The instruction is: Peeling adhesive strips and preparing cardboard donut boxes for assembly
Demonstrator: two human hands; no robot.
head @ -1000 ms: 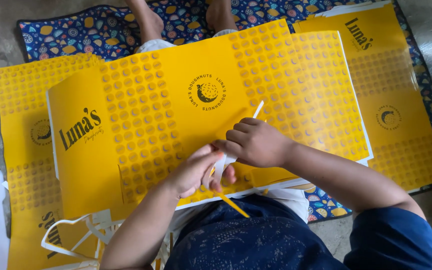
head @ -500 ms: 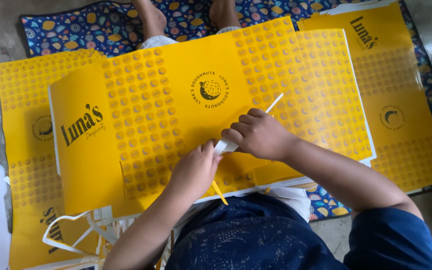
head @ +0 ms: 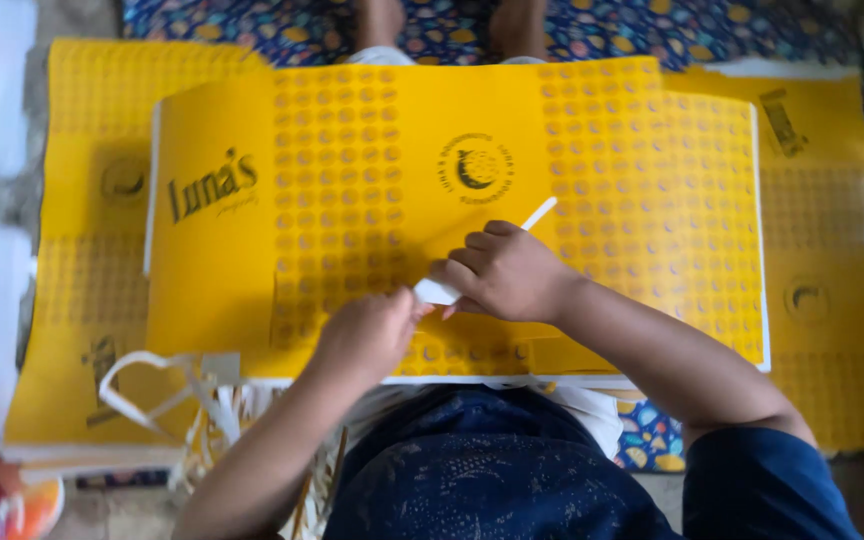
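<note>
A large yellow printed cardboard sheet (head: 372,200) with a dot pattern lies across my lap, its left part curling upward. My right hand (head: 507,272) rests on the sheet's near middle, shut on a thin white strip (head: 540,212) that sticks out past my knuckles. My left hand (head: 367,335) is closed at the sheet's near edge, touching the strip's lower end (head: 436,292). Whether it grips something else is hidden by its fingers.
More yellow sheets (head: 82,150) lie flat beneath and to both sides, on a blue patterned mat (head: 652,30). Two bare feet (head: 452,20) of another person show at the far edge. White paper strips (head: 167,385) are heaped near my left knee.
The view has tilted and moved closer. My left hand slid toward the near edge of the sheet and closed. The thin yellow stick seen near my left hand is no longer visible.
</note>
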